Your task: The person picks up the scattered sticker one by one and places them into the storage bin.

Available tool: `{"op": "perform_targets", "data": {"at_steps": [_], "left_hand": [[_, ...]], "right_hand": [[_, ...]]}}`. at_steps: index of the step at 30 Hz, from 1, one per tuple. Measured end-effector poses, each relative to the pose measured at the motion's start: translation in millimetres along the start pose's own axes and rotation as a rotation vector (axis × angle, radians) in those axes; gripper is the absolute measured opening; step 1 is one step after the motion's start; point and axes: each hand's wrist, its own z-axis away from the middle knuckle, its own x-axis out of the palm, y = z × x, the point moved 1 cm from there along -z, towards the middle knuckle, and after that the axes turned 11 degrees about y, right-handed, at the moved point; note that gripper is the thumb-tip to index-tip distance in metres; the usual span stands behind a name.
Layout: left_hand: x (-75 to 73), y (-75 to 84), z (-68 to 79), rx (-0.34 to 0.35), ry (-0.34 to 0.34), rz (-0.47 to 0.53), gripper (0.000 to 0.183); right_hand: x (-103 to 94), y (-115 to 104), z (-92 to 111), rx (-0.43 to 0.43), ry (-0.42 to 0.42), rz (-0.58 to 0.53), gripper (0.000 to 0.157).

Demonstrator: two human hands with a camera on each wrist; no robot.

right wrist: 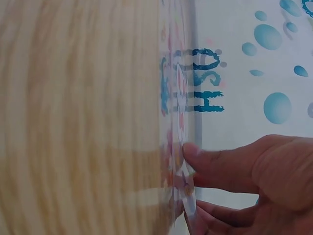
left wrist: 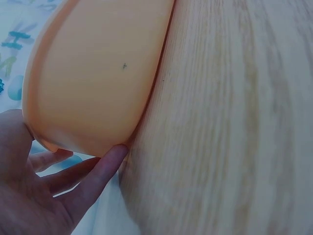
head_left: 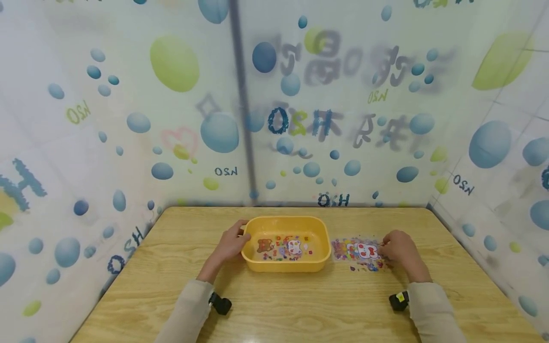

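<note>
A yellow plastic basin (head_left: 285,267) stands on the table, with cartoon pictures of a brown bear (head_left: 264,245) and a white animal (head_left: 294,247) among small colourful bits on its floor. My left hand (head_left: 230,244) grips the basin's left end, thumb over the rim; the left wrist view has its fingers against the end wall. To the right of the basin, a clear plastic sheet (head_left: 368,251) bears a white cartoon face and many coloured figures. Its right edge is pinched between thumb and fingers of my right hand (head_left: 401,248). Seen edge-on in the right wrist view, the sheet lifts slightly there.
Everything rests on a light wood-grain table (head_left: 279,305). Behind it and along both sides hangs a pale curtain (head_left: 291,157) with blue and green bubbles. Each wrist carries a small black camera, such as the left one (head_left: 221,304).
</note>
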Motion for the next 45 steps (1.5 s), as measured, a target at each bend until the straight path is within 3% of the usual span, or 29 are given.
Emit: {"op": "perform_targets", "data": {"at_steps": [8, 14, 22, 38, 45], "left_hand": [[0.4, 0.3, -0.2, -0.009, -0.008, 0.0, 0.048], [0.1, 0.1, 0.6, -0.017, -0.01, 0.004, 0.049], [-0.2, 1.6, 2.2, -0.015, -0.003, 0.007, 0.048], [-0.4, 1.1, 2.2, -0.026, -0.006, 0.001, 0.049], [-0.5, 0.8, 2.8, -0.012, -0.006, 0.004, 0.048]], "right_hand": [[-5.6, 3, 1, 0.029, 0.0, -0.073, 0.035], [-6.8, 2, 1, 0.059, 0.027, -0.149, 0.031], [-4.3, 7, -2, 0.118, -0.018, -0.288, 0.029], [-8.9, 9, -3, 0.064, -0.008, -0.393, 0.028], [-11.1, 8, -2, 0.099, 0.001, -0.392, 0.02]]}}
